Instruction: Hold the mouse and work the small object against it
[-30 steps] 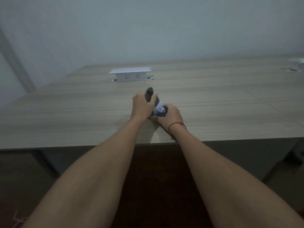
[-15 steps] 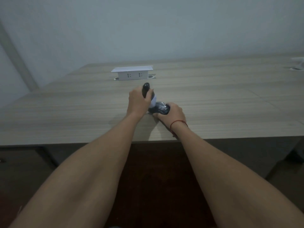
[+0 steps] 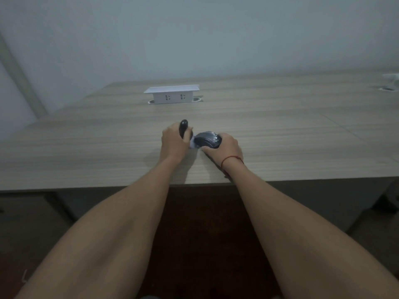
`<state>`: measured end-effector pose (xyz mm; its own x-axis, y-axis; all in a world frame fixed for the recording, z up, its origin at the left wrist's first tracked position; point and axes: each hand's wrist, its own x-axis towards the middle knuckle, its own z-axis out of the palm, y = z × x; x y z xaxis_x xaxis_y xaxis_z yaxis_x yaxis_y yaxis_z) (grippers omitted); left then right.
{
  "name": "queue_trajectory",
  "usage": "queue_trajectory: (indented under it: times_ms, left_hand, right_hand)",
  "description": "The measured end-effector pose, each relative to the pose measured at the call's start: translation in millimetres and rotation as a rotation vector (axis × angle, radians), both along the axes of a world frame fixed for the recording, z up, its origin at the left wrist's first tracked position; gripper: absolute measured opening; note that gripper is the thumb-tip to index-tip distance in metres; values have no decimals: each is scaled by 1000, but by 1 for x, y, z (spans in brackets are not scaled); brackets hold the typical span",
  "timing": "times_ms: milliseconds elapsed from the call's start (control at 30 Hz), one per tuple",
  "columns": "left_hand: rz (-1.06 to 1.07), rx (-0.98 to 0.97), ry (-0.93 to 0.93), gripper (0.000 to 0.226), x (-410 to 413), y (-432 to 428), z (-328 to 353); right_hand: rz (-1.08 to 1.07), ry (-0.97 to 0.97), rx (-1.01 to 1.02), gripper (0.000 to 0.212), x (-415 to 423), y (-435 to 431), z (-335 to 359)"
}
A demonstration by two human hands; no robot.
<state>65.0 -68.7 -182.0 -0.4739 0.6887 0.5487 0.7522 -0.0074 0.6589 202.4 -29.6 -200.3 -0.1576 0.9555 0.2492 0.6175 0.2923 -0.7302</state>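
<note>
My left hand (image 3: 173,142) grips a small dark oval piece (image 3: 183,127) that sticks up above the fingers. My right hand (image 3: 226,147), with a red string round its wrist, holds a dark computer mouse (image 3: 208,140) low over the wooden table (image 3: 86,147). Between the two hands a bit of pale plastic or paper (image 3: 192,143) shows. The hands are close together, near the table's front edge. The underside of the mouse is hidden.
A white pop-up socket box (image 3: 172,94) stands open further back on the table. Another white fitting (image 3: 390,83) sits at the far right edge. A plain wall rises behind. The table's front edge crosses just below my wrists.
The dark piece in my left hand has come apart from the mouse and moved left and up. My right hand has turned the mouse so more of its body shows.
</note>
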Motion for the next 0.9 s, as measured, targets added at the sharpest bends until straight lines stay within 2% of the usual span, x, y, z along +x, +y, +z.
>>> queue_trajectory:
  times_ms: [133, 333, 400, 467, 567, 633, 667, 900]
  left_hand:
    - [-59, 156, -37, 29, 20, 4, 17]
    - [82, 24, -138, 27, 22, 15, -12]
    - [102, -5, -161, 28, 17, 16, -13]
    - [107, 0, -209, 28, 17, 16, -11]
    - [131, 13, -291, 30, 14, 15, -11]
    - [113, 22, -328, 29, 14, 14, -10]
    - [93, 25, -343, 29, 14, 13, -10]
    - [-6, 63, -460, 28, 18, -4, -9]
  right_hand:
    - [-34, 3, -18, 51, -2, -2, 0]
    - [-24, -70, -2, 65, 0, -5, 1]
    - [11, -7, -37, 71, 4, -8, 4]
    - [58, 154, -114, 73, 7, -11, 7]
    - [42, 271, -216, 56, 8, -9, 14]
    - [11, 242, -196, 30, 4, -4, 15]
    - [-1, 216, -178, 26, 2, -2, 14]
    - [-60, 154, -180, 38, -5, -1, 13]
